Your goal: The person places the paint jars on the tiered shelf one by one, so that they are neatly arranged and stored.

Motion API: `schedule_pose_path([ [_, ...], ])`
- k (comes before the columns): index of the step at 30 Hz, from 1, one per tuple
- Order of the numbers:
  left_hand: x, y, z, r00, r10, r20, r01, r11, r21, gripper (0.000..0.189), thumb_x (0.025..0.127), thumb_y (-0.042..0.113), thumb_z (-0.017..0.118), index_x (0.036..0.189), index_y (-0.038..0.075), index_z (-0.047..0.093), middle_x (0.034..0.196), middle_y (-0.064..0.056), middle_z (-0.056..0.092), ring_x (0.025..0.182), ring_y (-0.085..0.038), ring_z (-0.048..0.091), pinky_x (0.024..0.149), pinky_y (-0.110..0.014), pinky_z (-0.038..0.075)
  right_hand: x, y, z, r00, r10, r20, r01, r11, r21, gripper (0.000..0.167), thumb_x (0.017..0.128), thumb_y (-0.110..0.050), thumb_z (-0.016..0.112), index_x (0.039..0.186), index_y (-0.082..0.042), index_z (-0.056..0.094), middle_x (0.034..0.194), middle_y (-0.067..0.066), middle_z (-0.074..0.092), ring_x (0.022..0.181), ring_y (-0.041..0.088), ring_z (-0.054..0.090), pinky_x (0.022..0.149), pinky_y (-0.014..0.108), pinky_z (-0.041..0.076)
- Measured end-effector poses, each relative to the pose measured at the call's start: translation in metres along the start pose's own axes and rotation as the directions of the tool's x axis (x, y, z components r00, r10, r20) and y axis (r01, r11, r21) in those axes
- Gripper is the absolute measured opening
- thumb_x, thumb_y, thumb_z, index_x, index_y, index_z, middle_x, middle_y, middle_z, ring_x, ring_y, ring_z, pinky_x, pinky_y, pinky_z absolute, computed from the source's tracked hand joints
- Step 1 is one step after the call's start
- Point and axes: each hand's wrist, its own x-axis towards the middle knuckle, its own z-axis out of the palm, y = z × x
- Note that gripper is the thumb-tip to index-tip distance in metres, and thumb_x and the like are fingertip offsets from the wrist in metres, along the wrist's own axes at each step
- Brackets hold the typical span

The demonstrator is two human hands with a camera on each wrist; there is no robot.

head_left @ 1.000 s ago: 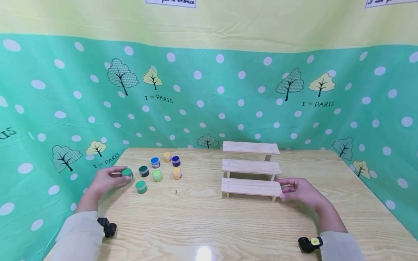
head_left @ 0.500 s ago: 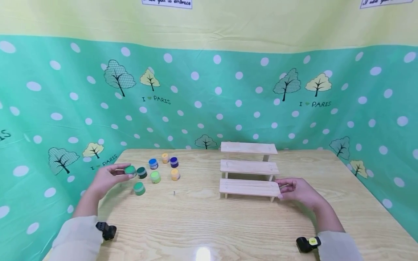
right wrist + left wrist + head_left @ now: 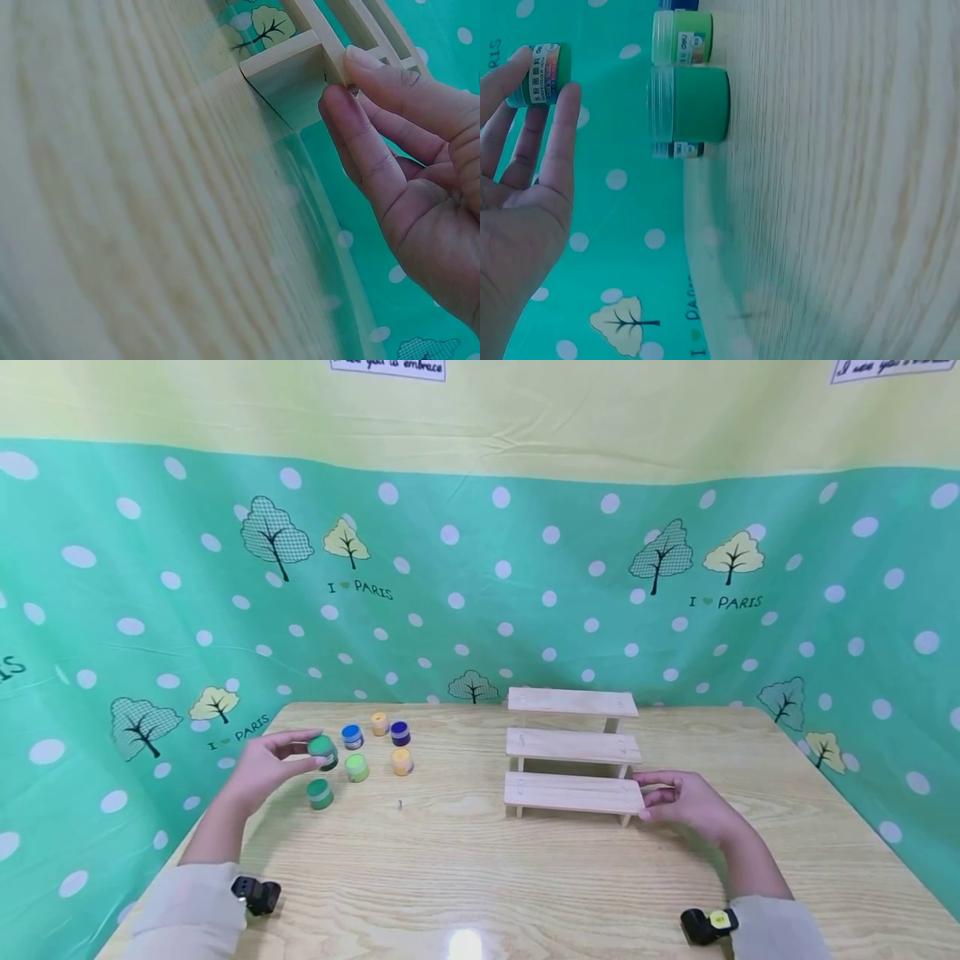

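My left hand (image 3: 264, 768) pinches a green paint jar (image 3: 322, 747) between thumb and fingers. In the left wrist view that labelled jar is held up off the table, to the side of the jars standing there. Seen from the head, it overlaps a dark green jar behind it, mostly hidden. Nearest below is another green jar (image 3: 320, 793). My right hand (image 3: 688, 803) grips the right end of the lowest board on a three-step wooden stand (image 3: 573, 746). In the right wrist view, thumb and fingers pinch the corner of that board (image 3: 328, 46).
Right of the held jar stand a light green jar (image 3: 357, 767), a blue jar (image 3: 352, 737), a dark blue jar (image 3: 401, 732) and two orange ones, the nearer orange jar (image 3: 402, 762) in front. A tiny grey piece (image 3: 400, 804) lies on the wooden table (image 3: 450, 868). A dotted cloth hangs behind.
My left hand has lifted the green jar and carried it right, to over the dark green one. My right hand stays at the stand.
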Motion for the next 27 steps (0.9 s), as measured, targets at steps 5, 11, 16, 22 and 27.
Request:
schedule_pose_path([
  [5,-0.003,0.009,0.006,1.0,0.014,-0.002,-0.014,1.0,0.028,0.065,0.082,0.043,0.078,0.135,0.01,0.059,0.129,-0.012,0.057,0.115,-0.021,0.054,0.09,-0.027,0.049,-0.001,0.002,0.0,1.0,-0.003,-0.007,0.003,1.0,0.01,0.068,0.076,-0.002,0.082,0.133,0.013,0.049,0.11,0.018,0.066,0.091,0.019,0.065,0.077,0.03,0.058],
  [11,-0.004,0.018,0.013,0.997,0.081,-0.009,-0.081,0.996,-0.028,0.059,0.083,0.033,0.079,0.133,0.006,0.06,0.123,-0.01,0.061,0.103,-0.004,0.057,0.082,-0.016,0.05,-0.003,-0.001,0.001,1.0,0.002,-0.011,-0.002,1.0,0.021,0.068,0.075,-0.002,0.082,0.133,0.012,0.048,0.112,0.019,0.065,0.093,0.021,0.065,0.078,0.031,0.058],
  [16,-0.004,0.026,0.021,0.995,0.098,-0.007,-0.098,0.993,-0.072,0.057,0.083,0.03,0.079,0.131,0.004,0.061,0.117,-0.005,0.063,0.101,-0.007,0.058,0.081,-0.017,0.052,-0.003,-0.002,0.0,1.0,0.007,-0.006,-0.007,1.0,0.018,0.069,0.076,-0.004,0.082,0.134,0.012,0.048,0.109,0.019,0.066,0.094,0.023,0.065,0.078,0.031,0.058],
  [22,-0.003,0.034,0.031,0.991,0.131,-0.005,-0.131,0.986,-0.107,0.054,0.083,0.026,0.08,0.129,0.003,0.063,0.109,0.001,0.066,0.097,-0.018,0.059,0.074,-0.023,0.054,-0.002,-0.004,0.0,1.0,0.005,0.0,-0.005,1.0,0.02,0.069,0.076,-0.005,0.083,0.134,0.012,0.049,0.112,0.019,0.065,0.093,0.022,0.065,0.077,0.031,0.058],
  [27,-0.003,0.044,0.041,0.988,0.157,0.009,-0.153,0.975,-0.159,0.053,0.082,0.02,0.081,0.128,0.0,0.062,0.105,0.002,0.067,0.092,-0.014,0.059,0.07,-0.024,0.054,-0.003,-0.005,-0.001,1.0,-0.002,0.015,0.002,1.0,-0.003,0.069,0.078,-0.007,0.081,0.135,0.012,0.048,0.107,0.017,0.067,0.091,0.02,0.065,0.076,0.028,0.057],
])
